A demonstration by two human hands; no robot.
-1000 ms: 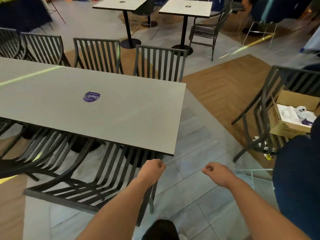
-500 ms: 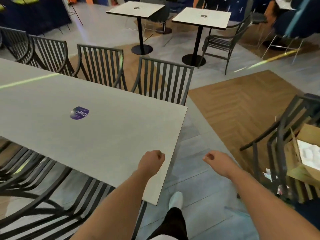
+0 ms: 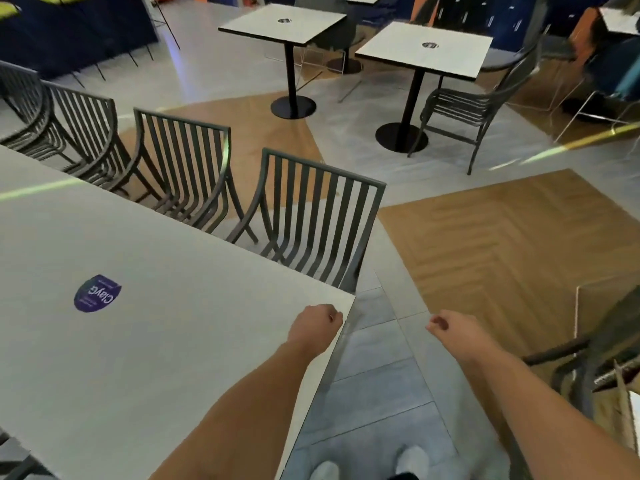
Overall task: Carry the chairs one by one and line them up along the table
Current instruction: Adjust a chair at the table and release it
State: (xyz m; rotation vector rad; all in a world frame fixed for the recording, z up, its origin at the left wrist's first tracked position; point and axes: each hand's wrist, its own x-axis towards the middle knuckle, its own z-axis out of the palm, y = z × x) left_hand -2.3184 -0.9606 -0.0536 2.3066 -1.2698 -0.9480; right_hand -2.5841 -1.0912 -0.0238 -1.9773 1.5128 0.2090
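A long pale table [image 3: 180, 306] with a purple sticker [image 3: 97, 293] fills the left. Along its far side stand dark slatted chairs: the nearest chair [image 3: 318, 220] at the table's corner, a second chair [image 3: 183, 168] to its left, and more chairs [image 3: 52, 123] further left. My left hand [image 3: 317, 325] hovers over the table's right corner, fingers curled, holding nothing. My right hand [image 3: 453, 332] is a loose fist over the grey floor, empty too. Another dark chair [image 3: 581, 362] stands at the right edge, partly cut off.
Two small square pedestal tables [image 3: 424, 50] stand at the back, with a dark armchair [image 3: 474, 105] beside the right one. A cardboard box [image 3: 623, 393] sits by the right-edge chair. Wood-pattern floor patches lie ahead on the right. My white shoes [image 3: 412, 460] show at the bottom.
I have stepped forward along the table's end; the near-side chairs have dropped out of view, and the far row and back tables look closer. Both hands stay curled and empty.
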